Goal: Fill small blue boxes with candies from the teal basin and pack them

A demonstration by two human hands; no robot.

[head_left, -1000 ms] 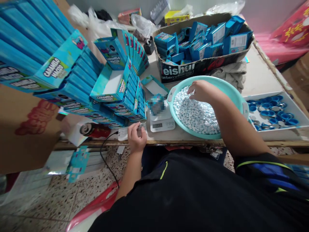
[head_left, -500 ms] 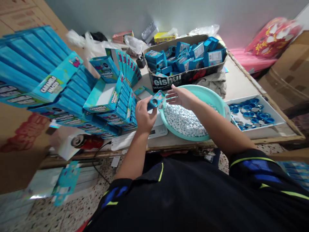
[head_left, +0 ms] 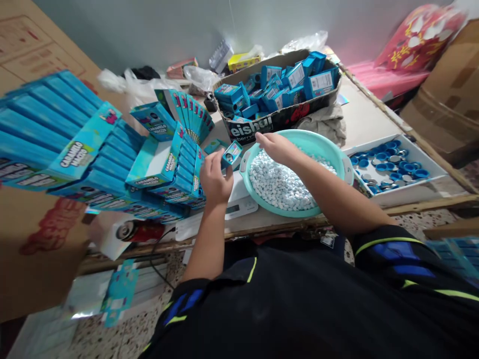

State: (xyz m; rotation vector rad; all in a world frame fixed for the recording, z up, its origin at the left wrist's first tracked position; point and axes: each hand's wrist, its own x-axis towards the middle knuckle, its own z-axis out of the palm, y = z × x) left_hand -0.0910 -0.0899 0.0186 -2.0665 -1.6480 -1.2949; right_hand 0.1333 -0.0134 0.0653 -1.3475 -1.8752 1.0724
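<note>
One blue box (head_left: pixel 232 153), gripped in the left hand (head_left: pixel 217 181), sat left of the right hand (head_left: pixel 279 148), whose hold I couldn't tell!

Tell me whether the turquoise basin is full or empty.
Partly filled: small pale pieces lie in the basin; its far inner wall shows bare.

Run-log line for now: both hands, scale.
left hand: holds small blue box | right hand: over turquoise basin, grip unclear | scale: beside basin

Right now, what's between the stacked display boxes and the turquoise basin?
Head view: the left hand holding a small blue box, the white scale, and a partly hidden teal carton.
</note>
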